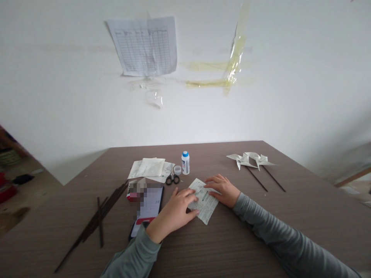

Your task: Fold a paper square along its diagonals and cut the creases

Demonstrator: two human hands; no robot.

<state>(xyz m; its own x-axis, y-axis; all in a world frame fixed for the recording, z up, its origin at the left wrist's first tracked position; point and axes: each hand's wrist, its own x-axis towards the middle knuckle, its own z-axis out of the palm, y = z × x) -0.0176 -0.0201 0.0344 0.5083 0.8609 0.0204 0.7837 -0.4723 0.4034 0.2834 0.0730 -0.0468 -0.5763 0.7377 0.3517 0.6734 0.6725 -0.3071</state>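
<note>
Dark brown sticks (101, 222) lie at the left of the worktop (211, 249), most of them bundled on a slant, with one short piece set across the others. Next to them sits a small red box (131, 197), partly blurred out, and near it a phone (154, 199), face up, its screen blurred in part too. Behind these, pale sheets (152, 168) overlap in a loose pile, and black-handled scissors (172, 179) rest at their right edge, handles towards the person. A whitish roll (177, 170) is just beside the scissors.

From where I stand, the left hand (179, 206) is palm down, fingers spread and clutching nothing, its tips on the left side of a printed sheet (204, 202). Beyond, a white bottle (186, 164) stands upright under its blue cap. That printed sheet lies flat, turned cornerwise: one corner points to the wall, the opposite one towards the person, and its longer diagonal runs between them, leaning slightly right at the near end. The right hand (223, 189) is likewise unclenched, fingers resting along the sheet's right side. Farther right, two pale pinwheels (261, 160) lie close together, their dark stems slanting towards the near right.
</note>
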